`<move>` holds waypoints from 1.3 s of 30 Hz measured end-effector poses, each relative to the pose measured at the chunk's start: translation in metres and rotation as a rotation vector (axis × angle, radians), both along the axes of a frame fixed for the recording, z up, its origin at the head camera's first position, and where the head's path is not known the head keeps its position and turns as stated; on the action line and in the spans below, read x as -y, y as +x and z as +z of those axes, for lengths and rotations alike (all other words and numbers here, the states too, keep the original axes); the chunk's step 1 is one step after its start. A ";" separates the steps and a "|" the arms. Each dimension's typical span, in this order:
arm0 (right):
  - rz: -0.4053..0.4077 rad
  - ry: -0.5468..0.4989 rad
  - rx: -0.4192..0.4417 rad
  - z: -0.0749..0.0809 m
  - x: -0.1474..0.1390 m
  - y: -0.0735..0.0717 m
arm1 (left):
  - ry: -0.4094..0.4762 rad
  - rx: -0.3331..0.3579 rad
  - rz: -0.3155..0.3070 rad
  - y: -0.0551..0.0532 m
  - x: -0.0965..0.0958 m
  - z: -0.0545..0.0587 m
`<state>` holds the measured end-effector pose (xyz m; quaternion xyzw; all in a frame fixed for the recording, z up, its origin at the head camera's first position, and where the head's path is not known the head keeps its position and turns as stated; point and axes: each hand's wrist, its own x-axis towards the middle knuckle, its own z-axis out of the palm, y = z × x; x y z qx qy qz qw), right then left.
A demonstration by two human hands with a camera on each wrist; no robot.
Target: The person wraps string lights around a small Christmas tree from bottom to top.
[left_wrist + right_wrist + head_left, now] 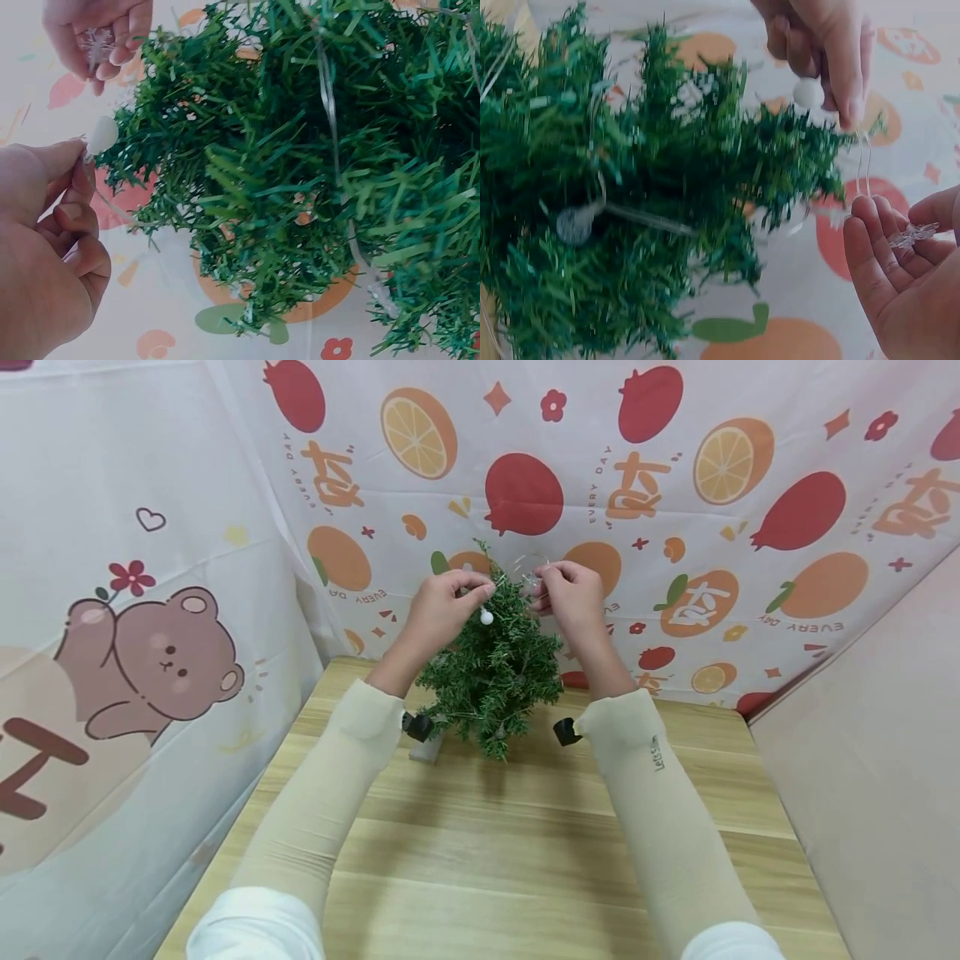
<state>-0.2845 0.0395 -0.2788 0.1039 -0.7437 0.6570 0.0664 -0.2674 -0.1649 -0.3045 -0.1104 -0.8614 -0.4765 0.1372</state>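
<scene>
A small green artificial Christmas tree (495,668) stands upright at the back of the table, with both hands at its top. My left hand (442,602) pinches a thin clear string-light wire between thumb and forefinger, close by a white ball (103,136). Across the treetop, my right hand (573,593) holds a clear snowflake ornament (913,235) between its thumb and fingers. Two thin strands of wire (864,165) run from the left fingertips to the right hand. Lower on the branches hangs a clear round ball (576,225), with wire leading off it.
The wooden table (480,860) reaches back to a fruit-printed curtain (525,427) right behind the tree. A bear-printed cloth (150,693) hangs at the left. A small grey block (424,752) shows under the tree's left side. Black wrist cameras (567,732) sit near the lower branches.
</scene>
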 end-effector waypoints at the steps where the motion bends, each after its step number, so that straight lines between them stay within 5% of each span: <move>1: -0.008 0.008 -0.002 -0.001 -0.002 -0.003 | -0.007 0.002 -0.001 0.001 -0.001 -0.001; 10: -0.031 0.053 0.050 -0.015 -0.018 -0.025 | -0.060 0.041 0.011 0.007 -0.005 -0.012; 19: 0.027 0.090 0.161 -0.045 -0.019 -0.033 | -0.120 0.007 0.017 0.013 -0.003 -0.022; 31: 0.054 0.308 0.118 -0.073 -0.019 -0.034 | -0.201 -0.013 0.070 0.016 -0.003 -0.030; 39: 0.069 0.250 0.106 -0.079 -0.013 -0.032 | -0.137 -0.015 0.080 0.016 0.000 -0.037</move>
